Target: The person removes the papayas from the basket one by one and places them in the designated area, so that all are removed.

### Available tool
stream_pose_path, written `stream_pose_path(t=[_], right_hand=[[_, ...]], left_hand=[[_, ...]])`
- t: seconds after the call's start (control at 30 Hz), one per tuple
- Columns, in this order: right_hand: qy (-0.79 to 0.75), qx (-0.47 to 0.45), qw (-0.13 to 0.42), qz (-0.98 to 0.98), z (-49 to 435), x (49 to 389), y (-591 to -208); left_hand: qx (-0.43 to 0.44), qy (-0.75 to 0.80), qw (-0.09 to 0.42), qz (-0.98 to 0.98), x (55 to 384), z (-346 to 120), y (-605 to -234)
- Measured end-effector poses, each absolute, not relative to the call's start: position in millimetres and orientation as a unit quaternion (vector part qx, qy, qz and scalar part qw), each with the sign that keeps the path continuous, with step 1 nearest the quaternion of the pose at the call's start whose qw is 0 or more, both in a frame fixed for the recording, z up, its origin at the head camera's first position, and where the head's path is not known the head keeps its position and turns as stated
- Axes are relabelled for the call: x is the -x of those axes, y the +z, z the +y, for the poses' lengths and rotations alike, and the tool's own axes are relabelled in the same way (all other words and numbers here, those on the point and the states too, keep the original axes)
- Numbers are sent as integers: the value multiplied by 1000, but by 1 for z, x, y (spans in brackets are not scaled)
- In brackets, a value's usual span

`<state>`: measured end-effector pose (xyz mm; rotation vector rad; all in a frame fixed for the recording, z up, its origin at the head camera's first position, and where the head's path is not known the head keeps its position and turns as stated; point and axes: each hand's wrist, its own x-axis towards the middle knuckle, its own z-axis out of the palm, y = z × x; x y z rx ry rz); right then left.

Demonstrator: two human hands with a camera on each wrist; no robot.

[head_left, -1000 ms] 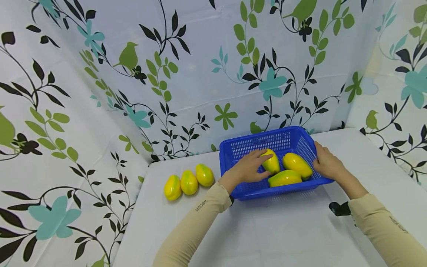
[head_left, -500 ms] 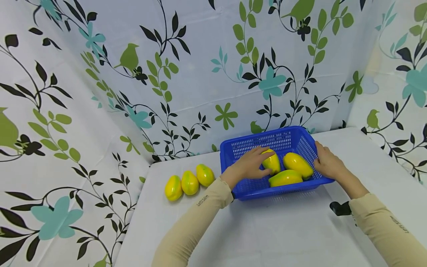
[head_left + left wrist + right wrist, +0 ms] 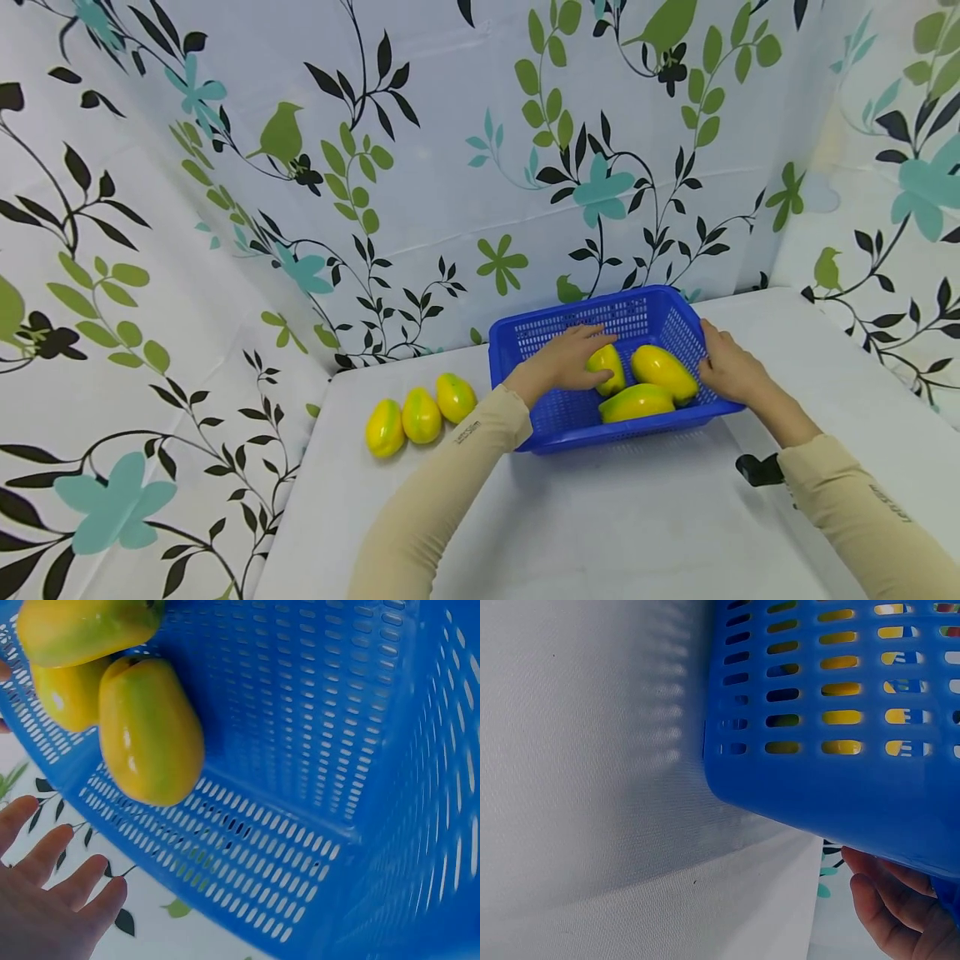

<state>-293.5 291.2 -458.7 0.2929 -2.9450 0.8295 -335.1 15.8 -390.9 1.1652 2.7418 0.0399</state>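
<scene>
A blue perforated plastic basket (image 3: 547, 437) stands on the white table, with three yellow-green, mango-like fruits inside. One fruit (image 3: 610, 371) stands near my left hand, another (image 3: 663, 372) lies to its right, and a third (image 3: 636, 403) lies in front. My left hand (image 3: 564, 360) hovers over the basket, fingers spread. In the left wrist view, a gap separates those fingers from the fruit (image 3: 150, 731). At the basket's right rim, my right hand (image 3: 731, 360) grips the wall. Its curled fingers show at the rim in the right wrist view, partly hidden by the basket.
Left of the basket, three more yellow-green fruits (image 3: 422, 415) lie in a slanted row on the white table (image 3: 615, 508). A cloth printed with leaves and birds (image 3: 427, 183) hangs close behind the basket and along both sides.
My left hand has lifted slightly away from the fruit and shifted a little toward the back. The head view has moved slightly. Basket, fruits and right hand stay in place.
</scene>
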Motion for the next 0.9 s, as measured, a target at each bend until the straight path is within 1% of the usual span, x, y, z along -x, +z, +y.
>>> stream_pose_path(t=[0.4, 0.73, 0.9], right_hand=[[269, -91, 37, -958, 292, 292, -460], [265, -89, 42, -959, 289, 293, -461], [260, -87, 46, -960, 290, 293, -459]], left_hand=[[-365, 16, 119, 923, 355, 38, -415], [-320, 0, 162, 933, 361, 46, -431], [-297, 0, 166, 940, 361, 51, -437]])
